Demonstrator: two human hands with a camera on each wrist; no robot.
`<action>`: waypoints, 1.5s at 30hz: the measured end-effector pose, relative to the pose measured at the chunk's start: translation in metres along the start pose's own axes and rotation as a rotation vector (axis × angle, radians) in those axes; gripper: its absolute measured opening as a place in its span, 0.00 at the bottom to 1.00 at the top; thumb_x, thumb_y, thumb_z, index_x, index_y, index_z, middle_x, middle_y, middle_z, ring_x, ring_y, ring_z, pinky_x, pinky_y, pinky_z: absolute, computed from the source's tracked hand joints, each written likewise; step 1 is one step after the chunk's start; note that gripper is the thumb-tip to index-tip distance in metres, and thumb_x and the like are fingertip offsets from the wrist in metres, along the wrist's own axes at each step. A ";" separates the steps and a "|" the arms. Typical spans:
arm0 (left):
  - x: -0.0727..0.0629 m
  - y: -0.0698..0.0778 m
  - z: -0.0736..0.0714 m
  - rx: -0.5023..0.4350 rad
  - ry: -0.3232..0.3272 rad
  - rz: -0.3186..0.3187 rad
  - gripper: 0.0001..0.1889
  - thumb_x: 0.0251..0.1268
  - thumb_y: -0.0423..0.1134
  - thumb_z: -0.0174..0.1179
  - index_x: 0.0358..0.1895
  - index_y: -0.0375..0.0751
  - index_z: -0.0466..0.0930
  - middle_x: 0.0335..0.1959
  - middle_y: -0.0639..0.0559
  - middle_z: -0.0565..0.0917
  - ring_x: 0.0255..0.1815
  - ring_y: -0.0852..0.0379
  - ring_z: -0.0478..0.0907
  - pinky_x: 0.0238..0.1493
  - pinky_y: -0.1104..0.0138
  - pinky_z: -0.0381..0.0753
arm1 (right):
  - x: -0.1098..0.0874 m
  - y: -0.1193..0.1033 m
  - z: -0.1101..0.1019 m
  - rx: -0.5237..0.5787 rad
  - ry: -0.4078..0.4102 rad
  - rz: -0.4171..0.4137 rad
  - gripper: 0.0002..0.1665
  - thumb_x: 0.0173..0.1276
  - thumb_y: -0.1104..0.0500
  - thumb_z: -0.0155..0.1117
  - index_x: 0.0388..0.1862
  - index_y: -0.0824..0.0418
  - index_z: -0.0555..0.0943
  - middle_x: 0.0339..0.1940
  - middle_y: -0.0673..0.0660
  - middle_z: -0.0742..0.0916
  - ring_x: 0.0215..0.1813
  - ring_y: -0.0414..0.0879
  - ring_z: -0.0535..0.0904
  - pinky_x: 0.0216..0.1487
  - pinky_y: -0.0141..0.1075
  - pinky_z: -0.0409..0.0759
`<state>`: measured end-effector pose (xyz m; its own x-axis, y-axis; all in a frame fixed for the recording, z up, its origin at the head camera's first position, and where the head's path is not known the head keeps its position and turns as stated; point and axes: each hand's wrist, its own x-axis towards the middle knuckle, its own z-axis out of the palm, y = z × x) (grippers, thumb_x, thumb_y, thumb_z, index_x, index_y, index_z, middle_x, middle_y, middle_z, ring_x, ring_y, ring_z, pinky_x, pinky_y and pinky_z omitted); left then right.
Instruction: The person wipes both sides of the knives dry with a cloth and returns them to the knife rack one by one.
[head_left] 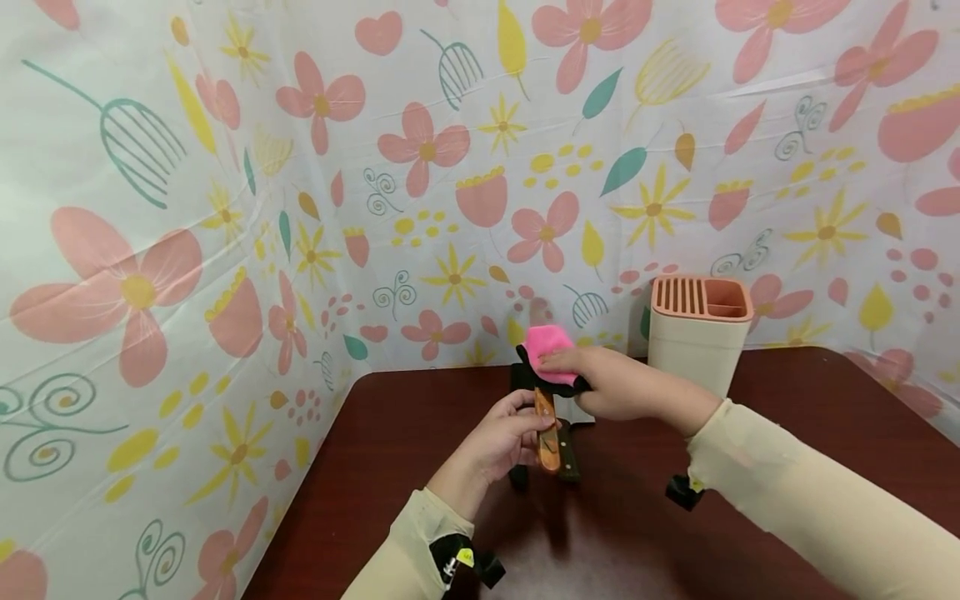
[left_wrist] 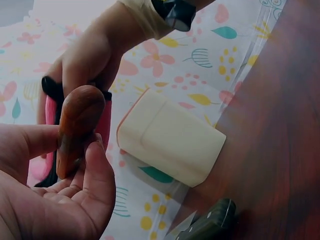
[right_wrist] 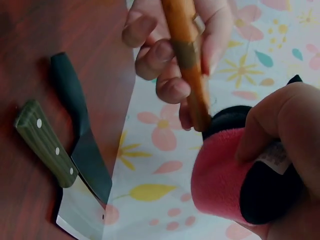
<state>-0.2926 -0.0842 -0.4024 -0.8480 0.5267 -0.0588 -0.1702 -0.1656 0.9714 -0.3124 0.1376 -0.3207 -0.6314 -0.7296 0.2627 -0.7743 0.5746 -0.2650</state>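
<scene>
My left hand (head_left: 491,437) pinches a brown wooden handle (head_left: 547,450) between thumb and fingers, held up over the table. A metal band wraps the handle (right_wrist: 187,55) in the right wrist view. My right hand (head_left: 622,383) grips a folded pink and black cloth (head_left: 546,342) at the handle's far end. Whatever extends beyond the handle is hidden in the cloth. Below the hands, a green-handled cleaver (right_wrist: 50,145) with a broad silver blade lies on the table beside a black knife (right_wrist: 70,90).
A cream knife block (head_left: 693,346) with a pink slotted top stands at the back right, beyond my right forearm. The dark red table (head_left: 622,533) meets a flowered curtain (head_left: 420,275) at its back and left edges.
</scene>
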 end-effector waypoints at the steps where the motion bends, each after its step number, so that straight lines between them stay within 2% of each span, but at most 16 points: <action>1: 0.000 0.000 -0.001 -0.003 0.005 0.003 0.14 0.72 0.33 0.59 0.56 0.45 0.70 0.36 0.57 0.87 0.26 0.63 0.85 0.27 0.67 0.85 | -0.001 0.000 -0.001 0.029 -0.007 -0.001 0.39 0.56 0.74 0.56 0.70 0.61 0.78 0.68 0.59 0.83 0.46 0.44 0.77 0.43 0.35 0.72; 6: 0.001 -0.004 -0.003 -0.002 0.010 0.015 0.12 0.72 0.35 0.59 0.53 0.48 0.70 0.34 0.57 0.88 0.25 0.63 0.86 0.26 0.68 0.85 | -0.004 0.003 -0.012 0.199 -0.016 0.020 0.35 0.61 0.73 0.58 0.69 0.58 0.79 0.54 0.55 0.89 0.31 0.38 0.71 0.36 0.31 0.72; 8: 0.001 -0.005 -0.004 -0.003 0.012 0.021 0.12 0.72 0.35 0.59 0.54 0.47 0.70 0.34 0.56 0.88 0.25 0.62 0.86 0.26 0.68 0.85 | -0.006 0.007 -0.021 0.285 0.011 0.047 0.33 0.63 0.73 0.60 0.68 0.58 0.80 0.44 0.53 0.89 0.30 0.37 0.72 0.35 0.31 0.74; 10: 0.001 -0.006 -0.005 -0.007 0.015 0.025 0.12 0.72 0.35 0.58 0.54 0.47 0.70 0.35 0.55 0.88 0.25 0.62 0.86 0.25 0.68 0.84 | -0.006 0.013 -0.033 0.375 0.052 0.097 0.32 0.64 0.72 0.59 0.69 0.60 0.79 0.30 0.51 0.86 0.25 0.37 0.71 0.30 0.32 0.75; 12: 0.001 -0.007 -0.005 -0.012 0.015 0.024 0.12 0.72 0.35 0.58 0.54 0.47 0.71 0.37 0.55 0.87 0.25 0.61 0.86 0.24 0.68 0.83 | -0.006 0.018 -0.046 0.470 0.108 0.166 0.32 0.65 0.72 0.58 0.70 0.60 0.78 0.21 0.48 0.79 0.20 0.38 0.68 0.24 0.33 0.73; 14: 0.002 -0.008 -0.005 -0.014 0.005 0.014 0.12 0.73 0.35 0.58 0.54 0.47 0.71 0.37 0.55 0.87 0.25 0.61 0.86 0.23 0.69 0.82 | -0.004 0.023 -0.059 0.542 0.165 0.251 0.32 0.68 0.71 0.56 0.72 0.60 0.76 0.15 0.46 0.72 0.16 0.38 0.63 0.20 0.34 0.69; 17: 0.002 -0.010 -0.003 -0.006 -0.015 -0.006 0.12 0.73 0.36 0.58 0.55 0.47 0.71 0.37 0.56 0.87 0.26 0.62 0.86 0.24 0.69 0.82 | 0.005 0.029 -0.073 0.579 0.277 0.370 0.32 0.71 0.67 0.57 0.75 0.57 0.74 0.14 0.46 0.70 0.15 0.40 0.62 0.20 0.35 0.67; 20: 0.002 -0.010 -0.002 0.000 -0.025 -0.026 0.13 0.73 0.36 0.58 0.56 0.46 0.71 0.37 0.56 0.86 0.26 0.62 0.86 0.25 0.68 0.83 | 0.021 0.033 -0.075 0.423 0.373 0.416 0.34 0.69 0.65 0.56 0.75 0.57 0.73 0.20 0.53 0.78 0.16 0.44 0.62 0.22 0.37 0.66; 22: 0.002 -0.010 -0.001 0.005 -0.028 -0.030 0.13 0.73 0.36 0.58 0.57 0.46 0.71 0.37 0.55 0.86 0.26 0.62 0.86 0.25 0.68 0.84 | 0.033 0.036 -0.068 0.262 0.400 0.416 0.36 0.67 0.64 0.56 0.76 0.58 0.73 0.31 0.61 0.85 0.20 0.47 0.66 0.24 0.38 0.67; 23: 0.002 -0.010 0.000 0.006 -0.030 -0.032 0.13 0.74 0.36 0.58 0.57 0.46 0.71 0.38 0.55 0.86 0.26 0.62 0.86 0.26 0.67 0.84 | 0.038 0.037 -0.062 0.187 0.392 0.409 0.36 0.66 0.64 0.56 0.76 0.58 0.72 0.41 0.65 0.87 0.23 0.49 0.69 0.25 0.38 0.68; 25: 0.002 -0.010 0.001 0.010 -0.037 -0.033 0.13 0.74 0.37 0.58 0.58 0.46 0.71 0.37 0.55 0.86 0.27 0.61 0.86 0.26 0.67 0.85 | 0.047 0.039 -0.048 0.070 0.348 0.382 0.38 0.65 0.65 0.56 0.77 0.61 0.70 0.58 0.69 0.85 0.31 0.53 0.74 0.31 0.41 0.71; 28: 0.003 -0.010 0.002 0.013 -0.053 -0.035 0.13 0.74 0.37 0.58 0.58 0.46 0.71 0.38 0.55 0.85 0.28 0.61 0.86 0.26 0.67 0.85 | 0.055 0.042 -0.026 -0.040 0.250 0.344 0.37 0.64 0.67 0.56 0.75 0.64 0.71 0.65 0.69 0.83 0.42 0.55 0.77 0.39 0.44 0.73; 30: 0.002 -0.010 0.002 0.011 -0.063 -0.040 0.13 0.74 0.37 0.57 0.57 0.47 0.71 0.38 0.55 0.85 0.28 0.61 0.86 0.27 0.67 0.85 | 0.058 0.043 -0.013 -0.070 0.190 0.318 0.37 0.62 0.69 0.56 0.73 0.67 0.72 0.64 0.68 0.84 0.45 0.54 0.78 0.43 0.45 0.73; 33: 0.002 -0.010 0.003 0.005 -0.076 -0.044 0.12 0.74 0.36 0.57 0.56 0.49 0.70 0.38 0.55 0.85 0.28 0.62 0.86 0.27 0.67 0.85 | 0.060 0.043 -0.001 -0.070 0.122 0.308 0.37 0.60 0.69 0.57 0.72 0.67 0.73 0.61 0.65 0.85 0.44 0.53 0.77 0.43 0.44 0.73; 35: 0.002 -0.009 0.002 -0.005 -0.082 -0.042 0.12 0.74 0.35 0.56 0.55 0.50 0.69 0.38 0.55 0.85 0.28 0.62 0.86 0.28 0.68 0.85 | 0.060 0.043 0.003 -0.061 0.095 0.305 0.39 0.59 0.70 0.57 0.74 0.67 0.71 0.65 0.65 0.83 0.45 0.52 0.76 0.43 0.43 0.73; 45: 0.002 -0.009 -0.001 -0.050 -0.065 -0.005 0.10 0.75 0.34 0.55 0.52 0.52 0.67 0.37 0.57 0.85 0.27 0.63 0.85 0.24 0.69 0.83 | 0.051 0.029 0.007 -0.052 0.076 0.250 0.40 0.60 0.69 0.58 0.75 0.62 0.73 0.71 0.61 0.81 0.54 0.52 0.81 0.48 0.44 0.76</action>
<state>-0.2932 -0.0827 -0.4111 -0.8132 0.5800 -0.0473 -0.2009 -0.2035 0.9582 -0.3665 0.1144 -0.3216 -0.8030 -0.5339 0.2648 -0.5939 0.7533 -0.2824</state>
